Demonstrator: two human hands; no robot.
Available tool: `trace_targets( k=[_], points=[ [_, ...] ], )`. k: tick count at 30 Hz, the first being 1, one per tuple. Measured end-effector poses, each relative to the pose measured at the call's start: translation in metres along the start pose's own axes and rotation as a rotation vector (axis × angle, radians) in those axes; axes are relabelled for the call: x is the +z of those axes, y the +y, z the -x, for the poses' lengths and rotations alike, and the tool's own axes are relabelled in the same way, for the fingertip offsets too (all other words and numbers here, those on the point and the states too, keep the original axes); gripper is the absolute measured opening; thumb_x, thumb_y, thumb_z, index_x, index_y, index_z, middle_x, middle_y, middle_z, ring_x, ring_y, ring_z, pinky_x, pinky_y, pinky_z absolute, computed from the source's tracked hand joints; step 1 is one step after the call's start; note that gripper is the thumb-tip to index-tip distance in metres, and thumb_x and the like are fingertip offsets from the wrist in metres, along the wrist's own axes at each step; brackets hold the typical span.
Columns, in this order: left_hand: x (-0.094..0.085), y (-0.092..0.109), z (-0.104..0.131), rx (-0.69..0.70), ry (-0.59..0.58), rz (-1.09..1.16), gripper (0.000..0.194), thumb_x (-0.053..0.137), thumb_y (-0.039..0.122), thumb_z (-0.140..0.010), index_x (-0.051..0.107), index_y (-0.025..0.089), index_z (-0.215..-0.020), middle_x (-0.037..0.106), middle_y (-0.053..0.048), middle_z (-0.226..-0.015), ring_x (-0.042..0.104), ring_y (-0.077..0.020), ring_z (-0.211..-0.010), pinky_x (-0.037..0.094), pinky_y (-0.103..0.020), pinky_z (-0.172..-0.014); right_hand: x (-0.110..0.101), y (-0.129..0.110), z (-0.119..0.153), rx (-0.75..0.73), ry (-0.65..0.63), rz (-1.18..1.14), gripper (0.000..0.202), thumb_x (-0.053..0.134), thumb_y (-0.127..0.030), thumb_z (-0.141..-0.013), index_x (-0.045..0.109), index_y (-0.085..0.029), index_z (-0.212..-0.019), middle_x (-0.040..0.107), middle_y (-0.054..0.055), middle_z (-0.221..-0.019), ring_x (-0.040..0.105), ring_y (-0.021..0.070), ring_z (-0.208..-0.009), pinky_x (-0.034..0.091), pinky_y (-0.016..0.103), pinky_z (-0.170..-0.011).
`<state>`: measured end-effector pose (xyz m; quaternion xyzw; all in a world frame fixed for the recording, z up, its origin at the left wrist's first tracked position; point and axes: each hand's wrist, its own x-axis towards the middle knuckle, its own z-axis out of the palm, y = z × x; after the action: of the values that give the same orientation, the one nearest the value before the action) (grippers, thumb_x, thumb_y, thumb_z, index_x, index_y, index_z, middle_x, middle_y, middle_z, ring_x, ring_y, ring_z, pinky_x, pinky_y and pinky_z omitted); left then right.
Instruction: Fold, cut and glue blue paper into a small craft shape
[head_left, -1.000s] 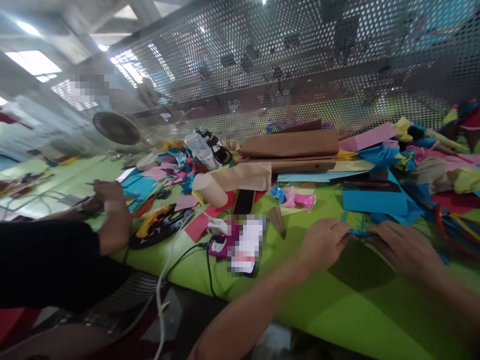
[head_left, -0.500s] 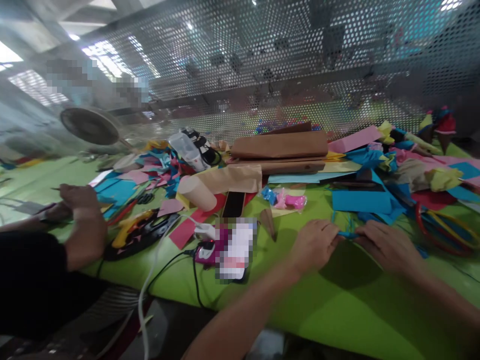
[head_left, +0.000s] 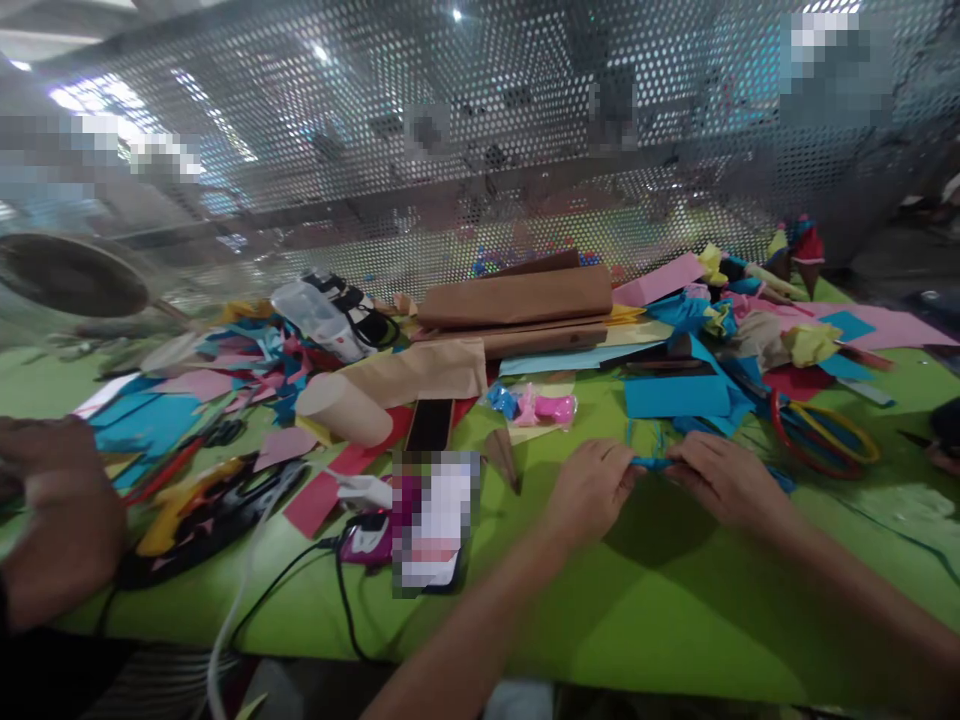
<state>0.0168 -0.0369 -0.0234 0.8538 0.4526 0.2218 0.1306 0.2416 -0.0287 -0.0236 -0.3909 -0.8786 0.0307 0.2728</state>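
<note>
My left hand (head_left: 592, 488) and my right hand (head_left: 726, 482) are both closed, pinching the two ends of a narrow blue paper strip (head_left: 651, 463) stretched between them, just above the green table (head_left: 645, 620). Thin blue-green strands rise behind the strip. A blue paper sheet (head_left: 675, 397) lies just beyond my hands. A brown paper cone (head_left: 502, 460) rests to the left of my left hand, and red and yellow loops (head_left: 825, 440) lie to the right of my right hand.
Brown folded paper (head_left: 517, 297) and crumpled coloured paper (head_left: 757, 340) lie along the back, before a perforated metal screen (head_left: 450, 190). A phone (head_left: 439, 520), cables and a yellow glue gun (head_left: 176, 515) are on the left. Another person's arm (head_left: 67, 520) reaches in there.
The view has swung to the right, so table things sit further left. Both my hands still hold the blue strip, with little change in their pose.
</note>
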Motion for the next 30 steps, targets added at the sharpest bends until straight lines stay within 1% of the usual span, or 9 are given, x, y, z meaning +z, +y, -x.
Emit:
trace_targets(
  k=[4,7,11,15,19,22,25,27,30],
  points=[
    [-0.008,-0.003,-0.002,-0.004,-0.044,0.086,0.039,0.036,0.044,-0.105,0.062,0.020,-0.119,0.072,-0.010,-0.112,0.066,-0.0263,-0.103,0.049,-0.042,-0.090,-0.001,0.001,0.000,0.015,-0.041,-0.033,0.019,0.048,-0.030,-0.103,0.064,-0.020,-0.098,0.066,0.007,-0.084,0.065,0.0232,-0.078,0.047,0.033,-0.065],
    [-0.012,-0.006,-0.003,-0.009,-0.050,0.130,0.042,0.046,0.051,-0.100,0.060,0.023,-0.129,0.071,-0.010,-0.119,0.065,-0.0278,-0.107,0.049,-0.043,-0.091,-0.002,0.001,0.000,0.051,-0.059,-0.099,0.015,0.052,-0.027,-0.100,0.064,-0.021,-0.107,0.069,0.008,-0.091,0.067,0.0248,-0.085,0.050,0.034,-0.068],
    [-0.012,-0.009,-0.003,-0.026,-0.046,0.159,0.049,0.065,0.056,-0.089,0.062,0.024,-0.127,0.071,-0.009,-0.120,0.064,-0.0294,-0.109,0.048,-0.044,-0.094,-0.002,0.002,0.000,0.110,-0.051,-0.171,0.022,0.057,-0.025,-0.098,0.063,-0.023,-0.119,0.070,0.009,-0.100,0.069,0.0259,-0.092,0.053,0.035,-0.073],
    [-0.016,-0.010,-0.003,-0.066,-0.041,0.220,0.035,0.059,0.046,-0.095,0.064,0.023,-0.122,0.071,-0.008,-0.116,0.064,-0.0270,-0.106,0.047,-0.041,-0.091,-0.003,0.003,0.000,0.131,-0.051,-0.165,0.018,0.059,-0.027,-0.097,0.065,-0.023,-0.114,0.069,0.008,-0.095,0.068,0.0238,-0.085,0.051,0.032,-0.069],
    [-0.019,-0.015,-0.003,-0.233,0.028,0.354,0.029,0.052,0.043,-0.098,0.067,0.022,-0.110,0.071,-0.006,-0.104,0.063,-0.0220,-0.095,0.046,-0.034,-0.082,-0.012,0.007,-0.001,0.119,-0.028,-0.141,0.011,0.059,-0.029,-0.097,0.068,-0.024,-0.103,0.068,0.006,-0.091,0.066,0.0228,-0.082,0.048,0.032,-0.068],
    [-0.016,-0.024,-0.003,-0.383,0.174,0.480,0.027,0.051,0.043,-0.098,0.067,0.021,-0.104,0.069,-0.003,-0.098,0.060,-0.0191,-0.088,0.044,-0.031,-0.078,-0.021,0.014,-0.001,0.151,0.049,-0.129,0.015,0.059,-0.034,-0.097,0.069,-0.025,-0.104,0.069,0.007,-0.094,0.065,0.0248,-0.085,0.049,0.035,-0.073],
    [-0.010,-0.032,-0.004,-0.531,0.338,0.709,0.026,0.056,0.043,-0.095,0.067,0.020,-0.100,0.067,-0.002,-0.092,0.057,-0.0162,-0.083,0.042,-0.028,-0.074,-0.026,0.026,0.001,0.232,0.105,-0.076,0.021,0.057,-0.039,-0.098,0.069,-0.023,-0.101,0.069,0.010,-0.096,0.065,0.0277,-0.086,0.050,0.040,-0.074],
    [-0.007,-0.034,-0.006,-0.629,0.368,0.914,0.028,0.061,0.044,-0.092,0.068,0.019,-0.104,0.067,-0.001,-0.086,0.055,-0.0136,-0.075,0.041,-0.026,-0.070,-0.025,0.033,0.002,0.279,0.143,0.025,0.025,0.055,-0.042,-0.098,0.070,-0.022,-0.102,0.069,0.013,-0.099,0.066,0.0314,-0.089,0.050,0.044,-0.075],
    [-0.006,-0.029,-0.008,-0.688,0.330,1.216,0.036,0.066,0.044,-0.088,0.067,0.016,-0.111,0.071,-0.004,-0.087,0.054,-0.0105,-0.066,0.042,-0.024,-0.067,-0.019,0.035,0.003,0.267,0.220,0.148,0.029,0.058,-0.042,-0.096,0.069,-0.025,-0.117,0.068,0.014,-0.116,0.063,0.0385,-0.109,0.047,0.054,-0.090]
  ],
)
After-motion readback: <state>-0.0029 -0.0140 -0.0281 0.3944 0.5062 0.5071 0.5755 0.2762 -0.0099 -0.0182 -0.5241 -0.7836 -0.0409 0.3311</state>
